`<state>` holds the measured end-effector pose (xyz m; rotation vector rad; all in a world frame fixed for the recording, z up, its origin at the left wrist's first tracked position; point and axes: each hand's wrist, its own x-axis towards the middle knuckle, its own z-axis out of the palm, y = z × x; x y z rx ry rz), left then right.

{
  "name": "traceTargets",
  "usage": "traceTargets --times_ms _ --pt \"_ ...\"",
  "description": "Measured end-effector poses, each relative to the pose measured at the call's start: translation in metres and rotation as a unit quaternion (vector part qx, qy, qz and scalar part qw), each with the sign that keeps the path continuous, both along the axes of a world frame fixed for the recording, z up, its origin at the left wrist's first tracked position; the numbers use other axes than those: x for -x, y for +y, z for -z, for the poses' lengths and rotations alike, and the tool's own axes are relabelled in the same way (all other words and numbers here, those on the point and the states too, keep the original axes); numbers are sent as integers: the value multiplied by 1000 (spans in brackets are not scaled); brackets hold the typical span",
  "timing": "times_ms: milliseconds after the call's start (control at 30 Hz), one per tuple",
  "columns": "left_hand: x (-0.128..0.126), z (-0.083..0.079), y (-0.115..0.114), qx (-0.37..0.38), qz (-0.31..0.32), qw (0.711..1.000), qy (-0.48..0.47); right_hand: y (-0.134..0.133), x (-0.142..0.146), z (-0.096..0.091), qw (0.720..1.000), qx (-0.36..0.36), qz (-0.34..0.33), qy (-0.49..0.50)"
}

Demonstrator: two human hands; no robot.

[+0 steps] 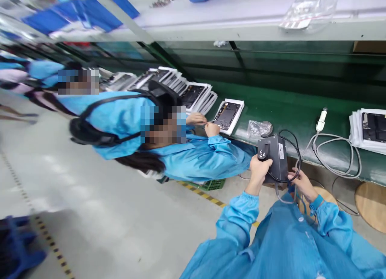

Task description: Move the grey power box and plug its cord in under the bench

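Observation:
My left hand [259,169] is closed on a dark grey power supply box [280,152], its thumb beside the black plug [263,151] on the front. A white label is on the box's side. My right hand [302,183] is at the box's lower right, its fingers closed on the black cable [299,152] that loops round that side. From under the box hangs a grey cable [279,194]. On the green bench [280,114] beyond lie a white electric screwdriver [321,120] and its coiled grey cord [337,175].
To the left a seated co-worker in blue [193,160] handles a small part near a black panel in a white tray [229,116]. A clear plastic bag [256,128] lies on the bench. Stacked white trays [356,130] stand at right, wooden stools [372,204] below. A shelf [241,27] runs overhead.

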<state>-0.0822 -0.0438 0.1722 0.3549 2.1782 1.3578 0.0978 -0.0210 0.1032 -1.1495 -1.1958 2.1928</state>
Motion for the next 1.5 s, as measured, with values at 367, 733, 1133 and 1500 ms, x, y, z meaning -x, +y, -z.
traceTargets --times_ms 367,733,1133,1500 --pt "-91 -34 -60 -24 128 989 73 -29 -30 8 998 -21 39 52" --pt "-80 -67 -42 -145 89 982 -82 -10 -40 -6 995 -2 78 54" --pt "-69 -220 91 -511 177 833 -115 -6 -62 -17 999 -25 40 -3" --pt "50 -198 143 -191 292 766 539 -28 -99 -55 997 -47 27 53"
